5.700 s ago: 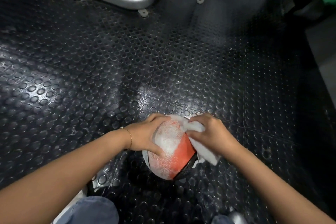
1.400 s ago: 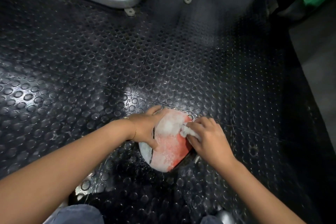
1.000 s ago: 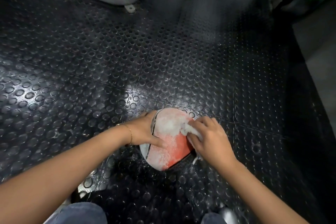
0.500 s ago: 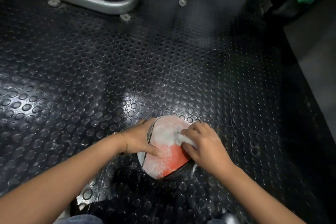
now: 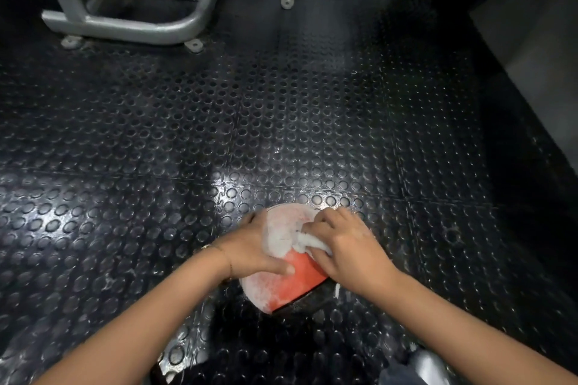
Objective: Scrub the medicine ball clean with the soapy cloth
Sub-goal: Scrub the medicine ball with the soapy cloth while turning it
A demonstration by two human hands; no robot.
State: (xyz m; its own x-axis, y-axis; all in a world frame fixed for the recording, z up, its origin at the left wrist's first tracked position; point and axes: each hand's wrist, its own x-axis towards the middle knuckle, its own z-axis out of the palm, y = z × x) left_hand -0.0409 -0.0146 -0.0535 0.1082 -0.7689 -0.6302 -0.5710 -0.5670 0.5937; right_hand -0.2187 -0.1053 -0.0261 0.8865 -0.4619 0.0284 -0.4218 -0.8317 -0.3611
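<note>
A left hand [image 5: 255, 251] is gripping the left side of a sudsy red ball [image 5: 292, 283], while the right hand [image 5: 348, 251] is clutching a white cloth [image 5: 311, 243] against the ball's upper right. The ball is sitting on studded black floor [image 5: 219, 122], a grey metal frame [image 5: 125, 26] well beyond the ball.

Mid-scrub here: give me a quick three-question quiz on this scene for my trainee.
1. True or false: the medicine ball sits on a bench.
2. Which hand grips the cloth? A left, B right, C both.
3. Fill in: the ball's foam-free patch is ____.
Key: 1 false, it sits on the studded floor; 2 B, the right hand; 3 red.
</note>
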